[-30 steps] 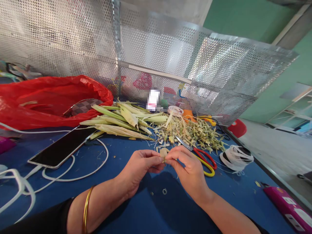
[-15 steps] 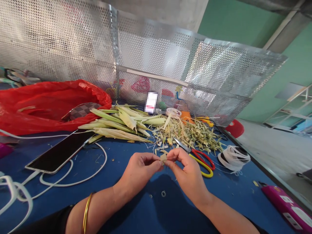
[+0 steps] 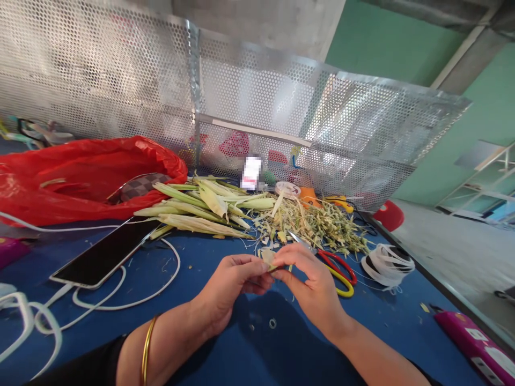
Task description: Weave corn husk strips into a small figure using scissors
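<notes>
Between my two hands is a small pale piece of corn husk (image 3: 267,256), pinched above the blue table (image 3: 209,348). My left hand (image 3: 233,281) grips its left edge between thumb and fingers. From the other side, my right hand (image 3: 308,281) holds it with thumb and fingertips, which partly hide it. Just beyond my right hand lie scissors (image 3: 337,272) with one red and one yellow handle. Long green-yellow corn husks (image 3: 193,209) lie in a heap behind my left hand. Beside them spreads a pile of small knotted husk pieces (image 3: 322,222).
A red plastic bag (image 3: 72,161) and a phone (image 3: 107,252) with a white cable are at left. On the right are a roll of white ribbon (image 3: 388,265) and a magenta device (image 3: 470,338). A small ring (image 3: 272,323) lies before me. A perforated metal screen (image 3: 257,91) stands behind.
My left fingers have shifted and curled under the husk piece, which now stands up a little wider and more open. My right hand stays nearly in place. The view has tilted slightly.
</notes>
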Demonstrator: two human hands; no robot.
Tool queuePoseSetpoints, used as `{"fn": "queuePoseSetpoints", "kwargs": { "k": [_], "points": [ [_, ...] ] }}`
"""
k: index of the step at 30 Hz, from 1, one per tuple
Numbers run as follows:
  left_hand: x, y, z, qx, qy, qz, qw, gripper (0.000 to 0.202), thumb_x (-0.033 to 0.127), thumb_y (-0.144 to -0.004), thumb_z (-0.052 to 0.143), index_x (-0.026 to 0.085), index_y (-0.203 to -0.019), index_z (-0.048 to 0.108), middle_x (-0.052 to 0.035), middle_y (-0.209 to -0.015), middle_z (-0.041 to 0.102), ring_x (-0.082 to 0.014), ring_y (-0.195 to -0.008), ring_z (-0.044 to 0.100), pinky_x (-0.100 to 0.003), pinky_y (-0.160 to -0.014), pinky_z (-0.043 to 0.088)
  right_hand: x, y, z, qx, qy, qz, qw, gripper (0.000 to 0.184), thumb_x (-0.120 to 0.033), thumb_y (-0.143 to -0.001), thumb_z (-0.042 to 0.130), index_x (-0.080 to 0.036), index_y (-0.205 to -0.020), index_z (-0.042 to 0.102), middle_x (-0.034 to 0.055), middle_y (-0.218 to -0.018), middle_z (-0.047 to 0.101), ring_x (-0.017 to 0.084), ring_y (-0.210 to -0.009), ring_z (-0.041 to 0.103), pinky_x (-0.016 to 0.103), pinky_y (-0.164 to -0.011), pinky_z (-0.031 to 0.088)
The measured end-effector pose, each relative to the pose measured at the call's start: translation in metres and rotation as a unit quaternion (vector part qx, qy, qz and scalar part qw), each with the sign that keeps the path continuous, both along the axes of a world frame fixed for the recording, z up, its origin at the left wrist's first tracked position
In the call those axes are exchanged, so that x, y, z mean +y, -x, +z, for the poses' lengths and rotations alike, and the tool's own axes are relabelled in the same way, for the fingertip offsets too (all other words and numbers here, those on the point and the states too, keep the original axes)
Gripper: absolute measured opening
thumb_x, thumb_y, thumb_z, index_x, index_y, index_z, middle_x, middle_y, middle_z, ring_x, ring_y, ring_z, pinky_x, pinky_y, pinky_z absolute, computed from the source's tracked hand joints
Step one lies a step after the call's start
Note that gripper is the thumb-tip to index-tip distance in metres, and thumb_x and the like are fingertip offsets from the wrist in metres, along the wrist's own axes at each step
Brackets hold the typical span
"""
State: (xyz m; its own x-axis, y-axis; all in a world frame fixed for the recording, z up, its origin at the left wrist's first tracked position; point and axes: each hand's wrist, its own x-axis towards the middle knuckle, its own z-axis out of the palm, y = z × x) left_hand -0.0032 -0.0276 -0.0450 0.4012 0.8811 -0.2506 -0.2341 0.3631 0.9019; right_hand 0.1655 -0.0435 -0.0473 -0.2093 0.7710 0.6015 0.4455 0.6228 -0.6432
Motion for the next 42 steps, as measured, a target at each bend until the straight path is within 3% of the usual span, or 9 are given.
{"fn": "queuePoseSetpoints", "kwargs": {
  "k": [9,14,19,26,32,37,42],
  "points": [
    [-0.001,0.001,0.002,0.013,-0.002,-0.008,1.000,0.012,0.024,-0.067,0.067,0.012,-0.068,0.069,-0.0056,-0.068,0.066,-0.0139,-0.066,0.058,-0.025,-0.066,0.046,0.000,0.001,-0.004,-0.001,0.012,-0.004,1.000,0.011,-0.014,-0.084,0.059,-0.021,-0.078,0.063,0.0015,-0.078,0.059,0.014,-0.071,0.059,0.026,-0.066,0.049],
    [-0.001,-0.001,0.004,0.041,-0.049,0.013,0.998,0.015,0.027,-0.066,0.068,0.012,-0.066,0.069,-0.0038,-0.062,0.064,-0.0130,-0.063,0.056,-0.024,-0.065,0.044,-0.001,0.003,-0.001,0.011,0.051,-0.007,0.999,0.010,-0.016,-0.084,0.059,-0.021,-0.076,0.062,0.0030,-0.083,0.061,0.016,-0.080,0.060,0.028,-0.074,0.049],
    [-0.001,-0.002,0.007,0.091,-0.098,0.014,0.991,0.017,0.030,-0.064,0.067,0.012,-0.064,0.070,-0.0032,-0.061,0.064,-0.0135,-0.063,0.055,-0.024,-0.064,0.043,-0.003,0.005,0.001,0.031,0.105,-0.022,0.994,0.012,-0.016,-0.083,0.059,-0.019,-0.072,0.060,0.0017,-0.076,0.062,0.015,-0.073,0.059,0.027,-0.069,0.047],
    [-0.003,-0.005,0.007,0.113,-0.114,0.003,0.987,0.020,0.031,-0.064,0.066,0.013,-0.068,0.072,-0.0025,-0.063,0.066,-0.0132,-0.064,0.056,-0.023,-0.065,0.043,-0.003,0.008,-0.007,0.089,0.162,-0.058,0.981,0.007,-0.023,-0.082,0.061,-0.020,-0.085,0.057,0.0006,-0.075,0.063,0.014,-0.069,0.060,0.025,-0.065,0.050],
    [0.000,-0.002,0.003,0.076,-0.073,0.008,0.994,0.021,0.032,-0.067,0.065,0.012,-0.065,0.069,-0.0041,-0.063,0.066,-0.0125,-0.060,0.055,-0.024,-0.063,0.044,-0.003,0.004,-0.010,0.080,0.114,-0.049,0.989,0.020,-0.021,-0.081,0.062,-0.021,-0.100,0.055,0.0019,-0.086,0.064,0.014,-0.073,0.062,0.027,-0.070,0.051],
    [0.002,0.002,-0.002,0.027,-0.030,0.007,0.999,0.019,0.030,-0.071,0.062,0.012,-0.065,0.068,-0.0040,-0.063,0.064,-0.0129,-0.062,0.056,-0.024,-0.062,0.044,0.000,0.003,-0.009,0.023,0.019,-0.014,0.999,0.010,-0.014,-0.083,0.060,-0.022,-0.088,0.062,0.0037,-0.091,0.060,0.017,-0.084,0.061,0.029,-0.075,0.050],
    [0.001,0.001,-0.002,0.032,-0.019,-0.003,0.999,0.016,0.025,-0.070,0.061,0.012,-0.063,0.067,-0.0051,-0.064,0.065,-0.0137,-0.061,0.057,-0.026,-0.063,0.045,0.001,0.003,-0.009,0.012,0.012,-0.007,1.000,0.010,-0.013,-0.085,0.059,-0.021,-0.085,0.064,0.0022,-0.081,0.060,0.014,-0.075,0.059,0.027,-0.069,0.049]
  ]
}}
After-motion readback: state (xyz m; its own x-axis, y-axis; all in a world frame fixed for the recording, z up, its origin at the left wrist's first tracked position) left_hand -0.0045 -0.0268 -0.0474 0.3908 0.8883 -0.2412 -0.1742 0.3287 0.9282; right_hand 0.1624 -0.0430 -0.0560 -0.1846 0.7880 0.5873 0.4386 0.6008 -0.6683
